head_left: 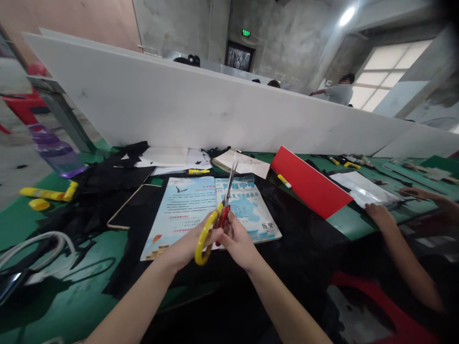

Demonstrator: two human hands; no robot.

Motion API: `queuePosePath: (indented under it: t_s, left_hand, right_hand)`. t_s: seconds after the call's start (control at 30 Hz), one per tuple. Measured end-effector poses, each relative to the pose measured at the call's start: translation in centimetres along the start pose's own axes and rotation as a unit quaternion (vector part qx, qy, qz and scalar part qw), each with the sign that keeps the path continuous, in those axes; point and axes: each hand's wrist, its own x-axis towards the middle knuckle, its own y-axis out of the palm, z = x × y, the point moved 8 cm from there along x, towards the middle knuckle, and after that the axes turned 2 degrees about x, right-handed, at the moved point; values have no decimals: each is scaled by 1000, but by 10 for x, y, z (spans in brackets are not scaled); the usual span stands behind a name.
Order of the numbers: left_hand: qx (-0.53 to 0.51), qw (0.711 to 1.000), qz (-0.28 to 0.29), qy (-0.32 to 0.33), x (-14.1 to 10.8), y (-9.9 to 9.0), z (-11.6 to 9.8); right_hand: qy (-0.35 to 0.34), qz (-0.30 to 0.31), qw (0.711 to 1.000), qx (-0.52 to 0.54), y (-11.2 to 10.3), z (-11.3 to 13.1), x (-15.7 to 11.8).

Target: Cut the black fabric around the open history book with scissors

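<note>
Scissors with yellow and red handles are held up in front of me, their blades pointing away and slightly apart. Both of my hands are closed around the handles: my left hand from the left, my right hand from the right. Beneath them an open blue-and-white booklet lies on black cloth. Behind the booklet are a yellow marker and an open notebook. A red folder with a glue stick on it stands tilted to the right.
A white partition runs behind the green table. Yellow tubes, a purple bottle and a white cable are on the left. Another person's hands touch a white sheet at right.
</note>
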Motion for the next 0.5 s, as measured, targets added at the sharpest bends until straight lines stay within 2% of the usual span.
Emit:
queuePosePath:
  t_s: [0.1, 0.17, 0.2, 0.27, 0.33, 0.4, 0.5]
  left_hand:
    - [-11, 997, -42, -56, -3, -10, 10]
    - [-24, 996, -5, -88, -7, -7, 12]
    - [-8, 995, 22, -96, -9, -5, 11]
    - [95, 988, 62, -109, -13, -6, 6]
    - [222, 964, 64, -134, -18, -15, 3]
    - [283, 944, 44, -161, -23, -28, 2]
    - [281, 942, 46, -179, -32, -39, 2]
  right_hand:
    - [57, 37, 994, -82, -3, -4, -4]
    - [56, 42, 977, -199, -10, -2, -5]
    - [35, 34, 960, -277, -15, 4, -6]
    - [-32, -6, 904, -426, -24, 22, -10]
    - [-86, -68, 849, -518, -36, 44, -19]
    - [-90, -97, 827, -547, -47, 58, -33]
    - [-38, -15, 817, -575, -53, 54, -55]
